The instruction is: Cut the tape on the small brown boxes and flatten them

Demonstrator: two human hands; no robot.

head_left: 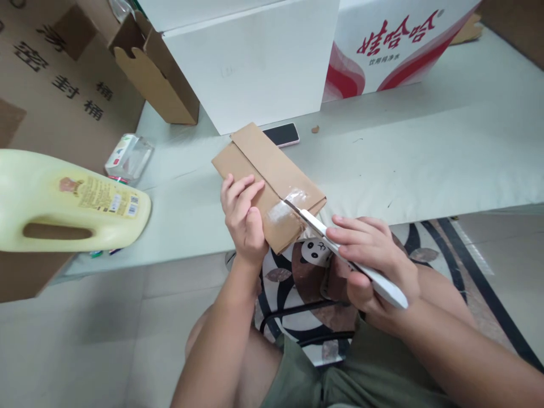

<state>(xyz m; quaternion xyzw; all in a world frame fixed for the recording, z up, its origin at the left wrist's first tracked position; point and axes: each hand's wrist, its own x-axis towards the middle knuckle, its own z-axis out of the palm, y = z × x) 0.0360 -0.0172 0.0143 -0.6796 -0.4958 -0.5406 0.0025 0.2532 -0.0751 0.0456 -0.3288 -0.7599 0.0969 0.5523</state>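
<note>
My left hand [244, 218] grips the near left side of a small brown cardboard box [272, 164], its fingers lying over the top and the thumb along the front. The box is tilted above the table's front edge. Clear tape [284, 211] covers part of the seam at its right end. In my right hand [378, 260] is a white-handled utility knife [357, 260], held between fingers and thumb. Its blade touches the seam at the tape. The underside of the box is hidden.
A phone [284, 134] lies behind the box on the pale-covered table [446, 147]. White cartons [255, 68] stand at the back. To the left are a yellow jug [38, 192], a clear plastic container [130, 158], an open brown box [159, 73] and a large carton [106, 107].
</note>
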